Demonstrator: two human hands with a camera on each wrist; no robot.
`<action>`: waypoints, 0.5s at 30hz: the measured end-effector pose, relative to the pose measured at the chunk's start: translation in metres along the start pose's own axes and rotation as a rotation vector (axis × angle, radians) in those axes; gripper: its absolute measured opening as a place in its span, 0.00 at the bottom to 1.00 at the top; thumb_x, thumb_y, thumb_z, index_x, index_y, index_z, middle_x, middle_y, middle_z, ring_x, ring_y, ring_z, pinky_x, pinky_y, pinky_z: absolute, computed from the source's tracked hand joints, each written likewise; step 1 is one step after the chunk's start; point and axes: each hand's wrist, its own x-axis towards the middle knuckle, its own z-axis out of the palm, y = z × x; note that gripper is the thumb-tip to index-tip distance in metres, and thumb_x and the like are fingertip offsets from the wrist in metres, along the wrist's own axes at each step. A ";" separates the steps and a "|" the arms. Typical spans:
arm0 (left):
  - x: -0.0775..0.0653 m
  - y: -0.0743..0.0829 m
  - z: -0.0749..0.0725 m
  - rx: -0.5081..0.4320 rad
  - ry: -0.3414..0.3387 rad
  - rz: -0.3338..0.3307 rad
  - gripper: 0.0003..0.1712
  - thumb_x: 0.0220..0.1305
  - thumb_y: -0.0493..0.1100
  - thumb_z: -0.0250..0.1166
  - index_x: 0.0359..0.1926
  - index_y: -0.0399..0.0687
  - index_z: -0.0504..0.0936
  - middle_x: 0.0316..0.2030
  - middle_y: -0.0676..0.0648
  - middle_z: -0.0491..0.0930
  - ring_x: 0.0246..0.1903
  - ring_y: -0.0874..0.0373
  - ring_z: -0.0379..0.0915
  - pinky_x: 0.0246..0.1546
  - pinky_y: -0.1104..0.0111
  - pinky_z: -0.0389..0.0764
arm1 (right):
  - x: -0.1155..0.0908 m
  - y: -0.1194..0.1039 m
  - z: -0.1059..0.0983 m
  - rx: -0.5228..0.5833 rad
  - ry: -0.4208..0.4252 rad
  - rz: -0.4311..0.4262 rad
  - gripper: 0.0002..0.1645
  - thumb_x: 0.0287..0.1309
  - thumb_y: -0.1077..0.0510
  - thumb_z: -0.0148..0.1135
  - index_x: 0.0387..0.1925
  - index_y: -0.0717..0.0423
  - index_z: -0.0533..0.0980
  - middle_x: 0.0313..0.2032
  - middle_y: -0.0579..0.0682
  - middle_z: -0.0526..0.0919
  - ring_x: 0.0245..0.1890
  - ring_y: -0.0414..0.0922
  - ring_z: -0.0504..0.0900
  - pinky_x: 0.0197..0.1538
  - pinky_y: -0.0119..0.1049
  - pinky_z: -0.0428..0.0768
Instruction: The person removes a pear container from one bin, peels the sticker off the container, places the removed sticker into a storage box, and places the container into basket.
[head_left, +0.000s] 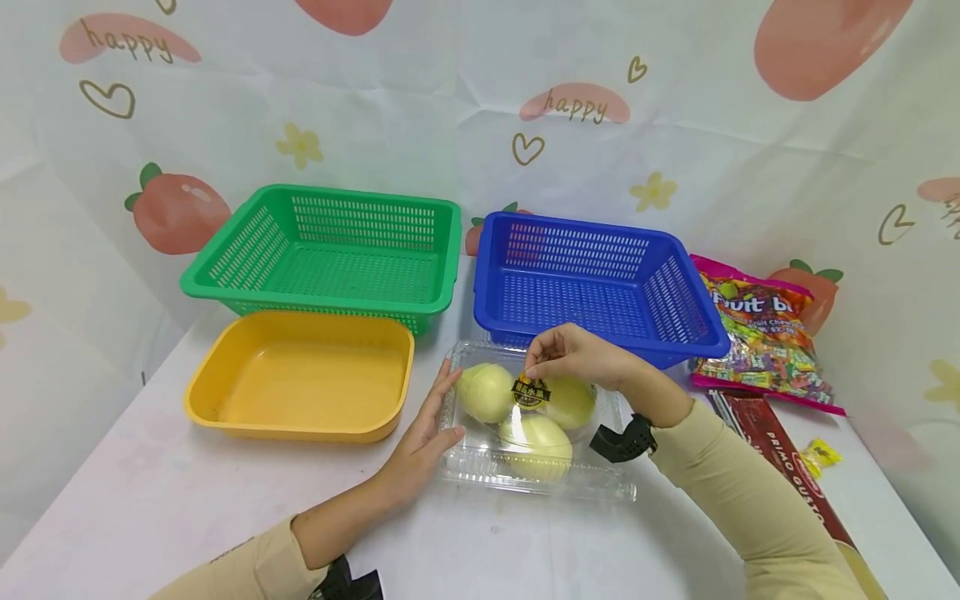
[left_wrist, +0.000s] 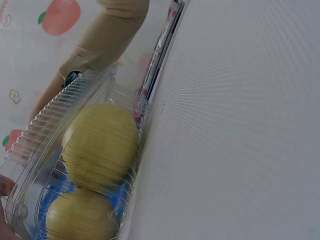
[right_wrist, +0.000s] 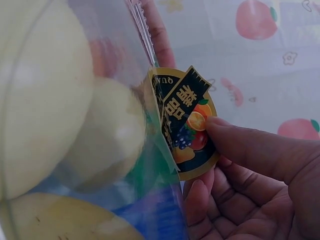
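Currently, label (right_wrist: 187, 126) pinched — banner (right_wrist: 186, 101) slanting lengthwise up rightwards (right-wrist view).

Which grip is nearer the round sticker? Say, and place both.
Right. The right grip pinches the edge of the sticker between thumb and fingers; the left grip is apart from it, at the clear container's left side.

Black-and-gold sticker (right_wrist: 185, 125), pale-yellow fruit (head_left: 536, 442)
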 end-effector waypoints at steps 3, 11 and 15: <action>0.000 0.000 0.000 0.005 0.001 -0.003 0.38 0.64 0.31 0.48 0.72 0.44 0.43 0.74 0.48 0.27 0.73 0.50 0.22 0.69 0.63 0.35 | 0.000 0.000 0.000 0.009 -0.003 -0.003 0.07 0.57 0.66 0.58 0.32 0.71 0.75 0.25 0.44 0.79 0.26 0.38 0.74 0.32 0.27 0.74; 0.000 0.000 0.000 0.002 -0.003 -0.003 0.38 0.64 0.31 0.48 0.73 0.44 0.43 0.74 0.48 0.27 0.73 0.50 0.21 0.70 0.58 0.35 | -0.001 -0.001 -0.001 0.005 0.005 0.001 0.07 0.57 0.66 0.59 0.32 0.71 0.75 0.25 0.44 0.80 0.26 0.38 0.74 0.32 0.27 0.74; 0.000 0.000 0.000 0.007 0.000 -0.009 0.38 0.64 0.31 0.48 0.73 0.44 0.43 0.74 0.48 0.27 0.73 0.50 0.22 0.70 0.60 0.35 | 0.000 0.001 -0.002 0.010 0.002 -0.004 0.06 0.57 0.66 0.59 0.32 0.69 0.76 0.24 0.43 0.80 0.26 0.38 0.74 0.32 0.27 0.74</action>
